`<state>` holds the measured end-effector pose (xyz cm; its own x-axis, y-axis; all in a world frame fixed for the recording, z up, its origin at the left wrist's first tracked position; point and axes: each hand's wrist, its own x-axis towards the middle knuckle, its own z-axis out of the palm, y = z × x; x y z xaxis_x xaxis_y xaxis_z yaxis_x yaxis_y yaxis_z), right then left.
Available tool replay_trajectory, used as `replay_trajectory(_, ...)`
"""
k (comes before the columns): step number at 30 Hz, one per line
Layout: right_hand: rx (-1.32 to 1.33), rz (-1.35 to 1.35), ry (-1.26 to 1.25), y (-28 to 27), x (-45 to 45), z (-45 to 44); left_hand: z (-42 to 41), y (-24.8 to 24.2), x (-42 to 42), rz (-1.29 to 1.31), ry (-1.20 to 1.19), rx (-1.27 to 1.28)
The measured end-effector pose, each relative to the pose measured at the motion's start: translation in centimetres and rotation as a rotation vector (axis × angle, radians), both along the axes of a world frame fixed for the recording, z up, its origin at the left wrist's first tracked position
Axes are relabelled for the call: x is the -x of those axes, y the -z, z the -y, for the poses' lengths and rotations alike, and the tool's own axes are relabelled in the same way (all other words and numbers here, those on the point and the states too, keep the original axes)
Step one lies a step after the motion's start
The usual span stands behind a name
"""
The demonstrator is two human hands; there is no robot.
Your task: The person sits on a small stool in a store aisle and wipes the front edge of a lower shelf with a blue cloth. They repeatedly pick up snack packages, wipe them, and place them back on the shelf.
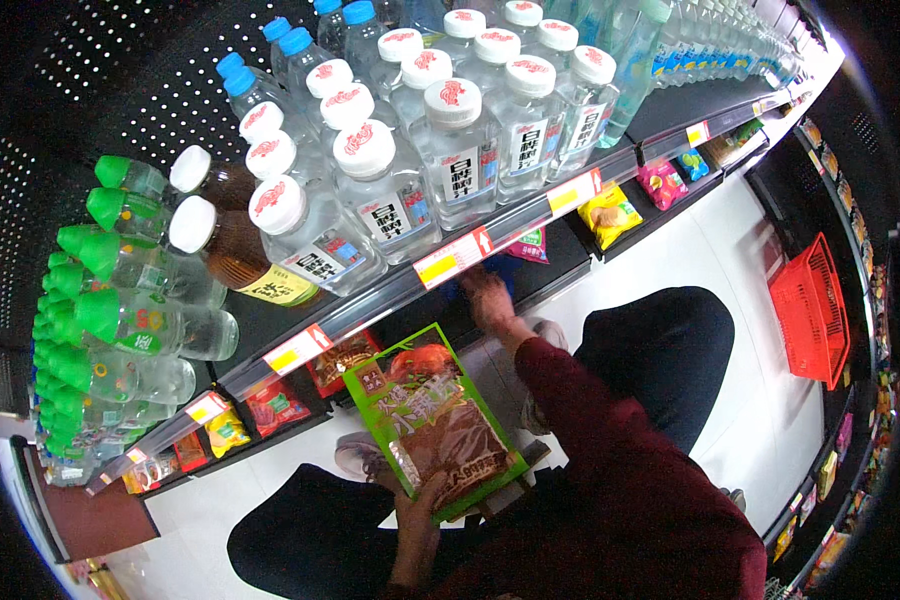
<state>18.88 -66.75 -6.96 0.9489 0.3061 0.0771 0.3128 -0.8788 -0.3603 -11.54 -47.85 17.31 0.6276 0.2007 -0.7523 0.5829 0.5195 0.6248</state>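
Observation:
My left hand grips the lower edge of a green snack packet with a clear window showing brown food. The packet is tilted, its printed face up, above my lap. My right hand reaches under the edge of the bottle shelf, over the low black shelf. A dark blue thing lies by its fingers, too shadowed to name, and I cannot tell whether the fingers hold it. A pink packet lies just beyond. Left of the green packet, a red packet lies on the low shelf.
Clear bottles with white caps and green-capped bottles crowd the upper shelf, above its price-tag rail. Yellow chip bags and other packets line the low shelf. A red shopping basket stands on the floor at right, near another stocked shelf.

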Motion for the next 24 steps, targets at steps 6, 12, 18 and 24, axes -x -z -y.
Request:
replay_trajectory(6, -0.020, 0.073, 0.335, 0.6, 0.0, 4.4, -0.1, 2.0, 0.6, 0.145, 0.030, 0.006)
replay_trajectory(12, -0.049, 0.041, 0.520, -1.2, 0.6, 5.0, -0.5, 3.1, 1.2, 0.177, 0.027, -0.012)
replay_trajectory(18, 0.117, 0.143, 0.392, 1.0, 2.7, 5.0, 1.3, 0.5, 0.0, 0.149, 0.053, 0.045)
replay_trajectory(24, -0.121, 0.025, 0.192, -0.8, 6.2, 1.1, 1.2, 2.5, -0.3, 0.110, 0.062, 0.055)
